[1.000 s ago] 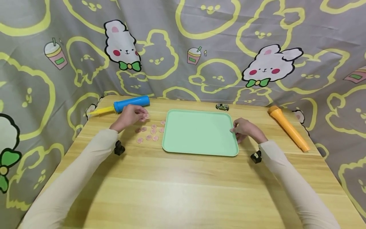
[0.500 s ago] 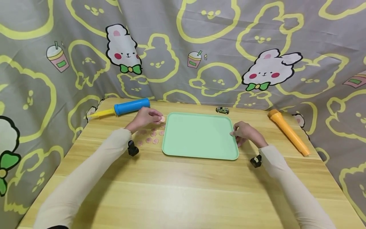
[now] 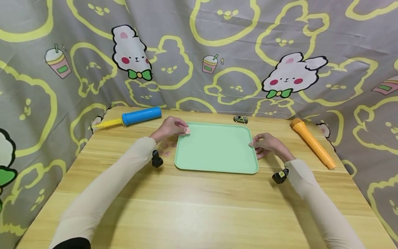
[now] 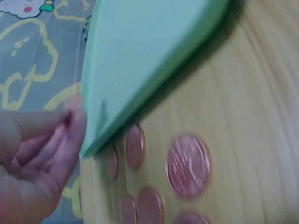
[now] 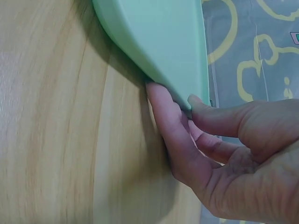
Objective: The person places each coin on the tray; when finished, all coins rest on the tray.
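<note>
My left hand (image 3: 171,127) pinches a copper coin (image 3: 187,130) between thumb and fingers, over the left back corner of a light green tray (image 3: 217,148). In the left wrist view the coin is mostly hidden by the fingers. Several more copper coins (image 4: 188,165) lie flat on the table just left of the tray, partly covered by my left hand and wrist in the head view. My right hand (image 3: 268,144) grips the tray's right rim, the thumb (image 5: 217,116) on top and the fingers (image 5: 170,119) beneath and beside the edge.
A blue pump (image 3: 141,116) with a yellow nozzle lies at the back left of the wooden table (image 3: 186,207). Behind the tray stands a small toy car (image 3: 240,119). An orange microphone-shaped tube (image 3: 313,143) lies on the right. A patterned grey curtain (image 3: 186,62) hangs behind the table.
My left hand has carried the coin rightward from beside the loose coins to over the tray's left back corner. My right hand keeps its grip on the tray's right rim.
</note>
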